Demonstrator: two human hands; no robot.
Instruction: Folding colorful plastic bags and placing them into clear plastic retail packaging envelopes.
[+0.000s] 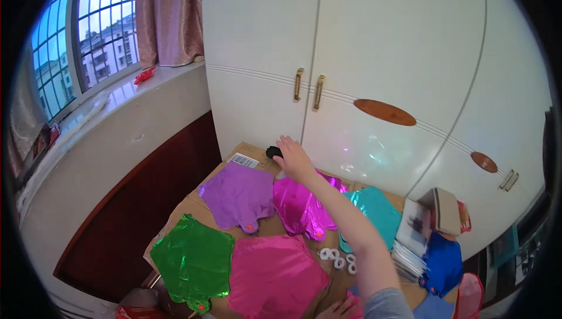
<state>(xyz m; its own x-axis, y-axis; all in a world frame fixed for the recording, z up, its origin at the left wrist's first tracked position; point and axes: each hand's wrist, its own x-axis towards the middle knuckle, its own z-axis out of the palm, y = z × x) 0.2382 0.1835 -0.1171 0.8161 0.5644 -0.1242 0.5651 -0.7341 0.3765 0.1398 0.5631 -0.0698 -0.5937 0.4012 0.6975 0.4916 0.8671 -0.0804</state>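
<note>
Right hand (294, 161) at surface's (205, 216) 12 o'clock, fingers part-spread at black object (273, 153), grip unclear. Left hand (336, 311) at 6, mostly cut off; can't tell fingers.

White sticker (243, 160): far end of the cardboard (253, 150), print's too tiny to read tbh
Readable text: none I can make out

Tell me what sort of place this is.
Most likely a room in someone's home, perhaps a bedroom: pink curtains hang beside a barred window, and tall white cabinet doors line the wall.
</note>
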